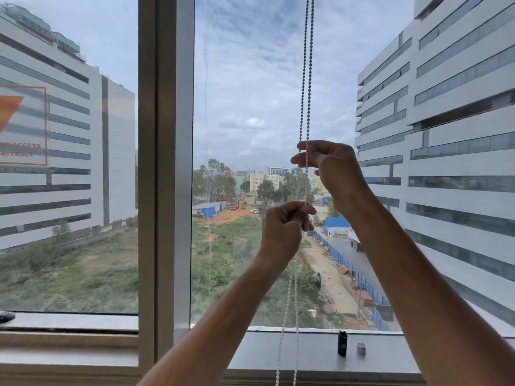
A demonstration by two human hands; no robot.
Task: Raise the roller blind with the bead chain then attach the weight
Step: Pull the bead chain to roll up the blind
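A white bead chain [306, 79] hangs in two strands from above the frame, in front of the right window pane. My right hand [331, 165] pinches the strands at mid-height. Just below it, my left hand [284, 227] is closed on the chain too. Under my left hand the two strands [289, 316] drop past the sill and out of the bottom of the view. A small black upright piece [342, 343] and a small grey piece [361, 348] stand on the sill at lower right. The blind itself is out of view.
A thick grey window mullion [167, 162] divides the two panes. The grey window sill [264, 352] runs along the bottom. An orange sticker [22, 126] is on the left pane. A dark object [6, 317] lies at the far left of the sill.
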